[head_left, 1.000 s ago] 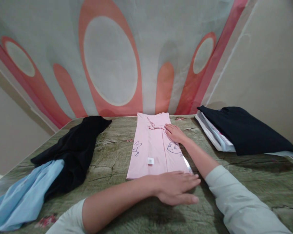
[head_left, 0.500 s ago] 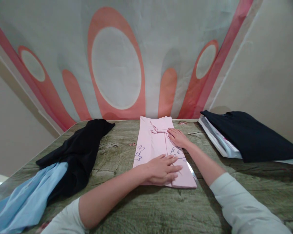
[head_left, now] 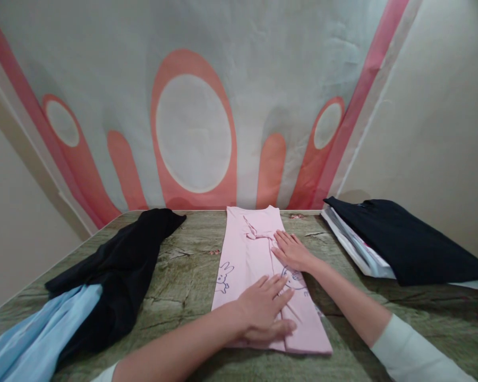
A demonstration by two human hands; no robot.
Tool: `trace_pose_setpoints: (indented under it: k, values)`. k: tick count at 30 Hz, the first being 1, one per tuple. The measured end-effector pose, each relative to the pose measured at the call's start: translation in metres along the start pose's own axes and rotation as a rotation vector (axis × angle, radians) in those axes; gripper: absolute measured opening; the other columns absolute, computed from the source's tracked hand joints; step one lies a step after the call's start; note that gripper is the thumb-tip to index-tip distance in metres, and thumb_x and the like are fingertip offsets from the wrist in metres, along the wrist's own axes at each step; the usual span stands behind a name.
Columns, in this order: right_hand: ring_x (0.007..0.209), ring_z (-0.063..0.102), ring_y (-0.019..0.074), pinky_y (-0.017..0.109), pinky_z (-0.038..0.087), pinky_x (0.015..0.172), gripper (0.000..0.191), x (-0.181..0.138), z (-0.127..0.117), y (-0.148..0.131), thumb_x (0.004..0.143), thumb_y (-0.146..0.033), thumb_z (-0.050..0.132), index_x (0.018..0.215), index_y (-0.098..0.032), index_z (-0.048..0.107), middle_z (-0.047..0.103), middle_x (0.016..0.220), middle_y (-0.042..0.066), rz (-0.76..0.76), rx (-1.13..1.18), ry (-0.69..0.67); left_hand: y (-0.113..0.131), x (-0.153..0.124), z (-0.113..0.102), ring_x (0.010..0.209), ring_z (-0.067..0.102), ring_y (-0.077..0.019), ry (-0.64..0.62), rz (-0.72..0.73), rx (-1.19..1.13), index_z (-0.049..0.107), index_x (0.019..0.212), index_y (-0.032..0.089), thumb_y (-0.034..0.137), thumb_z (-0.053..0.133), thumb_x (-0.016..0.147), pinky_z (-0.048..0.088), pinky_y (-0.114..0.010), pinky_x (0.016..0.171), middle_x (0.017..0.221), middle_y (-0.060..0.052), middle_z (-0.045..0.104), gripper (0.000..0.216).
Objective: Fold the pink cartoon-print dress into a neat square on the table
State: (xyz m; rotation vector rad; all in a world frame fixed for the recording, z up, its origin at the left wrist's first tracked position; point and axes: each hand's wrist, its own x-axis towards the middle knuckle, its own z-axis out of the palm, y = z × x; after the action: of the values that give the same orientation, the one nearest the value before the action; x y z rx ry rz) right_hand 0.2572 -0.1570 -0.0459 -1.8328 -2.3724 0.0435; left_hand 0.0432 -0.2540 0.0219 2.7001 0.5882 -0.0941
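Note:
A pink garment (head_left: pixel 239 254) with line-drawn rabbit prints lies folded into a long strip in the middle of the table, its far end near the table's back edge. My left hand (head_left: pixel 265 307) rests flat on its near half, fingers spread. Farther up, my right hand (head_left: pixel 292 251) lies flat along the right edge, fingers stretched out. The cloth is creased and bunched just left of my right fingertips. Part of the right-hand print is covered by my hands.
On the left of the wood-patterned table (head_left: pixel 183 286) lie a crumpled black garment (head_left: pixel 131 265) and a light blue one (head_left: pixel 43 334). A stack of folded clothes with a black garment (head_left: pixel 402 239) on top sits at right. A patterned wall covering (head_left: pixel 247 79) rises behind.
The view has tilted up, so everything sits lower. My left hand's fingers have spread wider on the pink garment, while my right hand remains flat by its right edge.

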Motion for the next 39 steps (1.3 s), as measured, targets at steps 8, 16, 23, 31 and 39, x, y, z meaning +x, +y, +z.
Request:
trace_pose_setpoints:
  k: [8, 16, 23, 31, 39]
  values:
    - [0.133, 0.022, 0.0235, 0.047, 0.008, 0.109, 0.064, -0.038, -0.010, -0.005, 0.089, -0.056, 0.016, 0.139, -0.019, 0.031, 0.028, 0.145, 0.008, -0.038, 0.031, -0.020, 0.008, -0.017, -0.022, 0.134, 0.019, -0.0240, -0.048, 0.108, -0.093, 0.026, 0.139, 0.016, 0.052, 0.010, 0.093, 0.018, -0.044, 0.108, 0.144, -0.013, 0.026, 0.062]
    - [0.132, 0.026, 0.0245, 0.042, 0.021, 0.106, 0.059, 0.053, -0.013, 0.032, 0.091, -0.044, 0.022, 0.136, -0.008, 0.033, 0.031, 0.142, 0.014, 0.108, 0.003, 0.026, -0.114, 0.042, -0.042, 0.136, 0.011, -0.0232, 0.245, -0.343, 0.138, 0.029, 0.137, 0.014, 0.047, 0.013, 0.094, 0.014, -0.045, 0.107, 0.148, -0.012, 0.016, 0.056]
    - [0.134, 0.021, 0.0235, 0.042, 0.019, 0.106, 0.058, 0.092, 0.015, 0.035, 0.091, -0.043, 0.020, 0.138, -0.010, 0.031, 0.028, 0.144, 0.013, 0.200, -0.033, 0.067, -0.153, 0.075, -0.027, 0.136, 0.008, -0.0244, 0.283, -0.450, 0.197, 0.026, 0.139, 0.019, 0.051, 0.010, 0.092, 0.009, -0.047, 0.107, 0.149, -0.009, 0.010, 0.059]
    - [0.135, 0.016, 0.0241, 0.045, 0.014, 0.107, 0.069, 0.085, 0.026, 0.037, 0.088, -0.056, 0.016, 0.140, -0.012, 0.027, 0.023, 0.146, 0.012, 0.203, -0.024, 0.057, -0.196, 0.077, -0.034, 0.137, 0.005, -0.0214, 0.292, -0.491, 0.134, 0.018, 0.141, 0.015, 0.051, 0.006, 0.092, 0.009, -0.045, 0.108, 0.149, -0.009, 0.009, 0.062]
    - [0.134, 0.017, 0.0263, 0.046, 0.017, 0.106, 0.071, 0.086, 0.028, 0.038, 0.086, -0.059, 0.017, 0.140, -0.014, 0.029, 0.022, 0.147, 0.012, 0.206, -0.044, 0.080, -0.249, 0.070, -0.048, 0.137, 0.008, -0.0216, 0.308, -0.595, 0.209, 0.017, 0.141, 0.012, 0.051, 0.013, 0.091, 0.008, -0.044, 0.109, 0.149, -0.010, 0.011, 0.064]
